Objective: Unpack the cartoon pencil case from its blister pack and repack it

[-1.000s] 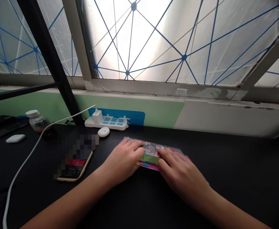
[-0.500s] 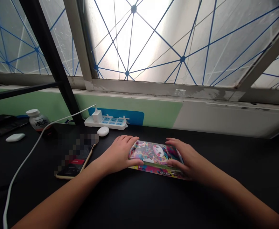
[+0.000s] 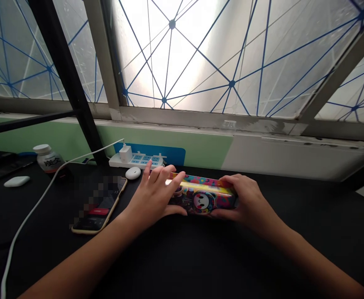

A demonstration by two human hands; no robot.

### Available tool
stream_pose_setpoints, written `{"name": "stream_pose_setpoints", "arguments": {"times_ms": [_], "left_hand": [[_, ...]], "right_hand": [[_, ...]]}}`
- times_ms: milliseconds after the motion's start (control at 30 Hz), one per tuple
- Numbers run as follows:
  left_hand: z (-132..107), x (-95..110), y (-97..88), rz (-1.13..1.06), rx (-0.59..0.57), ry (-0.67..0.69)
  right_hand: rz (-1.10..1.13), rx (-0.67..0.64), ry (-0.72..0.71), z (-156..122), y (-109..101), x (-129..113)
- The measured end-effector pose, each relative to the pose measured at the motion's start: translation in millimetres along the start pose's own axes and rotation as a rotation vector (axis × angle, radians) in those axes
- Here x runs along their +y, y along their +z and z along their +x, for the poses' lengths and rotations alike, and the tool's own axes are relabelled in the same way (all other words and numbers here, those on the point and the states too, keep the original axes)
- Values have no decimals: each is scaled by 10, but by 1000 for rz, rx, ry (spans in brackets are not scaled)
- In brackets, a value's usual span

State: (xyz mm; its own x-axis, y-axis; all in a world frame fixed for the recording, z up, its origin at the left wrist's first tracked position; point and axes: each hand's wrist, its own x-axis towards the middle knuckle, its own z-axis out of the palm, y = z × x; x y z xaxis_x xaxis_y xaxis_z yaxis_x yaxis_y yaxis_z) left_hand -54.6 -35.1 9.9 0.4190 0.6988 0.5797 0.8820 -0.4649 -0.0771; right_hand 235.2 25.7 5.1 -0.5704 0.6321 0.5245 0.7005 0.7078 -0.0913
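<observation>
Patterned cartoon box [image 3: 203, 196] stands on its long edge on the black desk [image 3: 182, 257], held between the left hand [image 3: 153, 197], fingers splayed against one end, and the right hand [image 3: 242, 199], fingers curled round the other. A white power strip [image 3: 135, 161] sits just behind it.

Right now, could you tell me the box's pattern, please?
The box has a multicoloured cartoon print, best seen in the head view.

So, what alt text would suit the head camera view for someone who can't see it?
The left hand and right hand hold a colourful cartoon-printed box at both ends over a black desk. A power strip and a phone lie nearby, beneath a window crossed with blue lines.
</observation>
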Motion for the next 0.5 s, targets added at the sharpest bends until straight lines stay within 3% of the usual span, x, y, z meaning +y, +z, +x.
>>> {"name": "stream_pose_setpoints", "arguments": {"times_ms": [67,200,333,500], "left_hand": [[16,34,-34,10,-29,18],[24,74,-68,-36,-234,18],[26,66,-90,-77,-336,-42],[33,77,-92,-76,-378,-12]], "right_hand": [[-64,25,-72,-39,1,-145],[-173,-21,-189,-106,19,-354],[-194,-40,-246,-145,62,-393],[-194,-138,-260,-159,178,-394]]}}
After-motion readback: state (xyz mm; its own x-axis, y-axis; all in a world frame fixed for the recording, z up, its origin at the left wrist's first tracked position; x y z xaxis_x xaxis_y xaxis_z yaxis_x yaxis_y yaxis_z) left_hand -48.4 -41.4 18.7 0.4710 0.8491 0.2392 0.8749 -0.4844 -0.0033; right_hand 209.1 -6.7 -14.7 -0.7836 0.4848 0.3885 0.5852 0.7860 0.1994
